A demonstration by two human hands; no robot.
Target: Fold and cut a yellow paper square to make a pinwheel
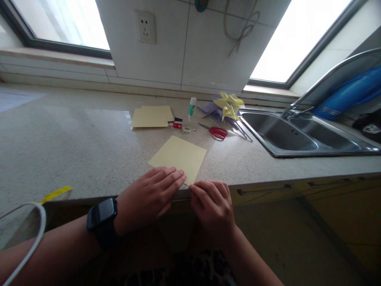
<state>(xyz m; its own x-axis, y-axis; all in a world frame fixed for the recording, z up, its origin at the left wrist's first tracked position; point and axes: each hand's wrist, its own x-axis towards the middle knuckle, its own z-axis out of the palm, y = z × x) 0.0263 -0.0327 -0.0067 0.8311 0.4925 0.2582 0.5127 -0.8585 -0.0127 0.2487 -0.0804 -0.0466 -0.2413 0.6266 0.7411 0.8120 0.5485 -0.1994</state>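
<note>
A pale yellow square of paper (178, 156) lies on the speckled countertop (74, 147) near its front edge. My left hand (149, 196), with a black watch on the wrist, rests flat with fingers stretched onto the paper's near corner. My right hand (212, 204) sits beside it at the counter's edge, fingers curled, fingertips pressing at the same corner. Whether anything is pinched in the right hand is not visible.
Further back lie a stack of yellow paper (151, 116), a glue stick (192, 106), a small red item (177, 124), red-handled scissors (218, 132) and a yellow paper pinwheel (228, 105). A steel sink (297, 135) with tap fills the right. A wall socket (145, 27) is above.
</note>
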